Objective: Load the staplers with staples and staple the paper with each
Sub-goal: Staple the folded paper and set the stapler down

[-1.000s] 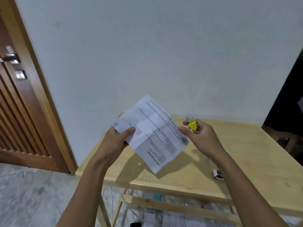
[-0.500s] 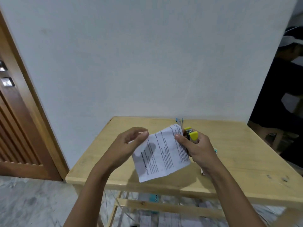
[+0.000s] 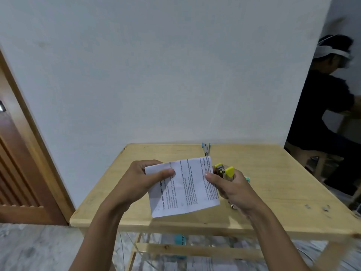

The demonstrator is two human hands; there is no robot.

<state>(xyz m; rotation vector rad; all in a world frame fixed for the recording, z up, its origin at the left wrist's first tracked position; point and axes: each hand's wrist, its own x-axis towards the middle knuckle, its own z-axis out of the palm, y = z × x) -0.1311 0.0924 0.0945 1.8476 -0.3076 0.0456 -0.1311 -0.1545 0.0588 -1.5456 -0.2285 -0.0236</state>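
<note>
Pale wood table point(image 3: 273, 192) against white wall point(image 3: 175, 75), door point(image 3: 15, 173) cut off at left; left hand point(image 3: 144, 180) pinching paper point(image 3: 183, 186), right hand point(image 3: 236, 190) gripping half-hidden yellow stapler point(image 3: 224, 171); blurred person point(image 3: 328, 94) far right

Two bare forearms are showing from 6 o'clock upward; the left hand point(image 3: 141, 182) and right hand point(image 3: 236, 191) are showing uncovered.

Light wooden table point(image 3: 273, 182) against a white wall point(image 3: 156, 75).
A brown wooden door point(image 3: 17, 163) stands at left over grey marbled floor point(image 3: 29, 249); at far right, a blurred person point(image 3: 322, 106) in dark clothes wears a white headband; a wooden rail point(image 3: 195, 249) runs under the tabletop.
</note>
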